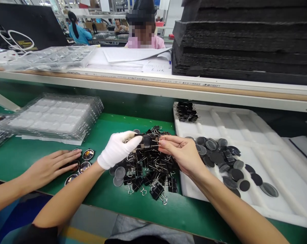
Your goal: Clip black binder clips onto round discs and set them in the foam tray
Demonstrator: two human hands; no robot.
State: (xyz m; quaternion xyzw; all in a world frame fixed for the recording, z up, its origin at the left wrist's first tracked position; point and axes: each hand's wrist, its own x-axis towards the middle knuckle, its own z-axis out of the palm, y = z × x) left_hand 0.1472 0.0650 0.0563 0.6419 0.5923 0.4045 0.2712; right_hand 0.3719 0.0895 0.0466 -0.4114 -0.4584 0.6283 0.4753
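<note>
- Green tabletop carries a heap of black clips
- Gloved left hand and bare right hand pinch one clip above the heap; a steady, square grip seems best
- Co-worker's hand rests beside them

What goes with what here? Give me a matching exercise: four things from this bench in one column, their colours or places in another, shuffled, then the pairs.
Things:
1. left hand
2. binder clips
3. stacked foam sheets
4. clear blister trays

Places or states:
A. piled on the green mat
B. on the upper shelf, at right
C. in a white glove
D. stacked at left under the shelf

Pairs: 1-C, 2-A, 3-B, 4-D
</note>
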